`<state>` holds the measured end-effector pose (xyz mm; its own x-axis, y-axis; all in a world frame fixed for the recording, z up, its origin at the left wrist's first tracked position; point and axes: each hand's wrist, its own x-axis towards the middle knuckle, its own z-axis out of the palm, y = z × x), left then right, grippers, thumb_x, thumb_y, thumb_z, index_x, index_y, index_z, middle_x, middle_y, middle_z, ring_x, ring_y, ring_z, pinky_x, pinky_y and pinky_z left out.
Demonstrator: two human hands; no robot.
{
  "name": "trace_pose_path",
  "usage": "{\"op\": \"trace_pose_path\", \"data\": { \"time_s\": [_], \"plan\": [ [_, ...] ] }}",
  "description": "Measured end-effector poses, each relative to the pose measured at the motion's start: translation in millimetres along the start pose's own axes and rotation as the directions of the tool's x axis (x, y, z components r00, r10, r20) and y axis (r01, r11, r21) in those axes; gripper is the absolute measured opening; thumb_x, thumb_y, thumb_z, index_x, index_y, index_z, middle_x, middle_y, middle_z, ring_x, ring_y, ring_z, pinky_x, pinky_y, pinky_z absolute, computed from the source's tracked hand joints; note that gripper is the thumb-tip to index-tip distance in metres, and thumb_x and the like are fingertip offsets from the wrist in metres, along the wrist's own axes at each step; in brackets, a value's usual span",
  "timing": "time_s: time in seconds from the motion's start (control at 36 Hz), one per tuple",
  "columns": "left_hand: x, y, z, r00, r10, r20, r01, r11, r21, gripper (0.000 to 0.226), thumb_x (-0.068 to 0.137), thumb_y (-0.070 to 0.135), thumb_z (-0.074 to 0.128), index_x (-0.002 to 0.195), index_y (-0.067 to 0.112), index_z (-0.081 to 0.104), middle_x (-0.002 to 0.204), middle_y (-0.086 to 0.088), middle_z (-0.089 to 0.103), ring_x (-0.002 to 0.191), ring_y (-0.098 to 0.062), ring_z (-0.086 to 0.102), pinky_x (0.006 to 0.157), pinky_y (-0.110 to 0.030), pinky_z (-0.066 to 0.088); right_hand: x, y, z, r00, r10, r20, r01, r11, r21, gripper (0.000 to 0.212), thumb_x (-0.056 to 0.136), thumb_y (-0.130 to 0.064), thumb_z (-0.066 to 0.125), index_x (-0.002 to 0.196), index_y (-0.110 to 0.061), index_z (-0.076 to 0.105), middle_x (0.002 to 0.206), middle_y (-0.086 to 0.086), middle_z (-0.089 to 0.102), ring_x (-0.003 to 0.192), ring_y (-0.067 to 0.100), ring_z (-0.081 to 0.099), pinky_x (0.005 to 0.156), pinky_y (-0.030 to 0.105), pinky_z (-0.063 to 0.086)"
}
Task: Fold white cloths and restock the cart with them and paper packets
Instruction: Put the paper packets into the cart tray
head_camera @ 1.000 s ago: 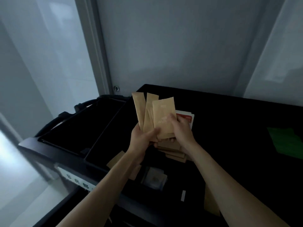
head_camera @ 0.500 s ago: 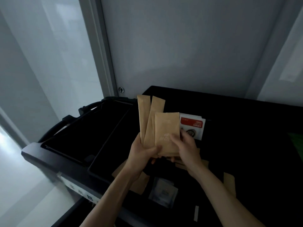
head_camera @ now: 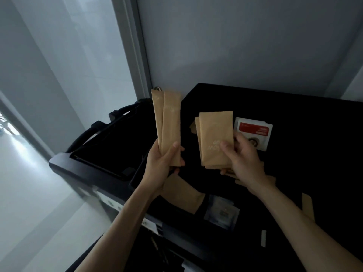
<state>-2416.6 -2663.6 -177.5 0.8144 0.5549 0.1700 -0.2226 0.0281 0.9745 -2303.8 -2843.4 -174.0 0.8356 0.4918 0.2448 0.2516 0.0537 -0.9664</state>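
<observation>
Left hand [head_camera: 161,163] grips two narrow packets [head_camera: 169,126] upright, thumb across front, above cart [head_camera: 102,173] tray edge. Right hand [head_camera: 243,160] pinches wider packets [head_camera: 215,138], fingers curled behind. More packets [head_camera: 182,195] lie on cart below. Red-white sachet [head_camera: 255,130] beside right hand.

- A plain grey wall [head_camera: 245,42] is seen behind.
- A pale vertical frame post [head_camera: 133,48] is set beside it.
- Daylight is cast on the glossy floor [head_camera: 29,203] at left.
</observation>
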Motion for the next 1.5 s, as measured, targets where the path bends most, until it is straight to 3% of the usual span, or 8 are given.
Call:
{"op": "trace_pose_path", "data": {
  "time_s": [0.22, 0.42, 0.56, 0.67, 1.0, 1.17, 1.31, 1.5],
  "plan": [
    [-7.6, 3.7, -27.0, 0.994, -0.027, -0.107, 0.046, 0.984, 0.172, 0.024, 0.09, 0.017, 0.069, 0.108, 0.01, 0.055, 0.067, -0.006, 0.064, 0.054, -0.021, 0.058, 0.042, -0.027, 0.043, -3.3, 7.7, 29.5, 0.944, 0.122, 0.306, -0.002, 0.932, -0.364, 0.023, 0.094, -0.036, 0.063, 0.115, -0.027, 0.059, 0.091, -0.009, 0.069, 0.065, 0.006, 0.068, 0.041, 0.024, 0.047],
    [-9.9, 6.2, -39.0, 0.989, -0.059, -0.136, 0.086, 0.976, 0.202, 0.024, 0.088, 0.018, 0.07, 0.108, 0.014, 0.058, 0.086, -0.01, 0.068, 0.062, -0.017, 0.067, 0.05, -0.028, 0.05, -6.8, 6.8, 57.1, 0.852, 0.179, 0.492, 0.136, 0.832, -0.538, 0.017, 0.092, -0.042, 0.062, 0.101, -0.028, 0.066, 0.081, -0.007, 0.069, 0.067, 0.006, 0.064, 0.047, 0.016, 0.043],
    [-15.9, 2.4, -38.2, 0.986, -0.163, -0.036, 0.167, 0.965, 0.204, 0.021, 0.09, 0.013, 0.063, 0.11, 0.011, 0.057, 0.092, -0.017, 0.071, 0.064, -0.034, 0.063, 0.045, -0.03, 0.047, -15.2, 8.5, 60.7, 0.821, 0.175, 0.543, 0.337, 0.619, -0.709, 0.045, 0.096, -0.06, 0.046, 0.108, -0.023, 0.069, 0.089, -0.005, 0.07, 0.072, 0.009, 0.066, 0.064, 0.041, 0.057],
    [-17.3, 0.7, -37.1, 0.983, -0.179, -0.031, 0.181, 0.961, 0.21, 0.018, 0.092, 0.011, 0.06, 0.11, 0.01, 0.057, 0.095, -0.018, 0.071, 0.065, -0.031, 0.065, 0.046, -0.029, 0.048, -18.6, 10.0, 56.0, 0.859, 0.003, 0.512, 0.461, 0.427, -0.778, 0.04, 0.1, -0.048, 0.047, 0.123, -0.021, 0.065, 0.11, -0.003, 0.063, 0.099, 0.012, 0.058, 0.072, 0.033, 0.053],
    [-19.6, -2.0, -40.6, 0.986, -0.147, -0.074, 0.157, 0.976, 0.152, 0.02, 0.091, 0.012, 0.063, 0.109, 0.009, 0.056, 0.089, -0.012, 0.072, 0.063, -0.026, 0.066, 0.044, -0.029, 0.048, -22.0, 12.6, 55.3, 0.799, 0.068, 0.598, 0.479, 0.529, -0.701, 0.031, 0.093, -0.038, 0.064, 0.121, -0.028, 0.067, 0.108, -0.009, 0.059, 0.102, 0.006, 0.053, 0.08, 0.022, 0.044],
    [-21.3, -0.9, -43.8, 0.989, -0.139, -0.055, 0.144, 0.985, 0.094, 0.023, 0.093, 0.014, 0.064, 0.113, 0.01, 0.055, 0.091, -0.013, 0.071, 0.062, -0.025, 0.065, 0.045, -0.03, 0.049, -26.4, 9.4, 56.9, 0.838, -0.015, 0.546, 0.519, 0.334, -0.787, 0.05, 0.089, -0.058, 0.059, 0.128, -0.027, 0.057, 0.116, -0.008, 0.055, 0.108, 0.009, 0.048, 0.071, 0.028, 0.047],
    [-21.5, -0.2, -44.2, 0.991, -0.126, -0.041, 0.13, 0.986, 0.109, 0.02, 0.094, 0.013, 0.063, 0.113, 0.009, 0.055, 0.091, -0.013, 0.071, 0.062, -0.025, 0.065, 0.045, -0.031, 0.049, -29.2, 9.1, 67.1, 0.839, 0.084, 0.538, 0.456, 0.431, -0.778, 0.049, 0.088, -0.05, 0.066, 0.127, -0.019, 0.059, 0.112, -0.004, 0.055, 0.097, 0.01, 0.053, 0.068, 0.019, 0.036],
    [-20.6, -0.9, -44.4, 0.993, -0.121, -0.013, 0.121, 0.987, 0.107, 0.021, 0.094, 0.014, 0.064, 0.112, 0.009, 0.056, 0.09, -0.013, 0.071, 0.063, -0.026, 0.065, 0.047, -0.033, 0.05, -31.1, 4.3, 75.9, 0.829, 0.159, 0.537, 0.427, 0.442, -0.789, 0.047, 0.092, -0.044, 0.063, 0.127, -0.013, 0.057, 0.116, 0.001, 0.054, 0.107, 0.015, 0.05, 0.085, 0.031, 0.05]
  ]
}}
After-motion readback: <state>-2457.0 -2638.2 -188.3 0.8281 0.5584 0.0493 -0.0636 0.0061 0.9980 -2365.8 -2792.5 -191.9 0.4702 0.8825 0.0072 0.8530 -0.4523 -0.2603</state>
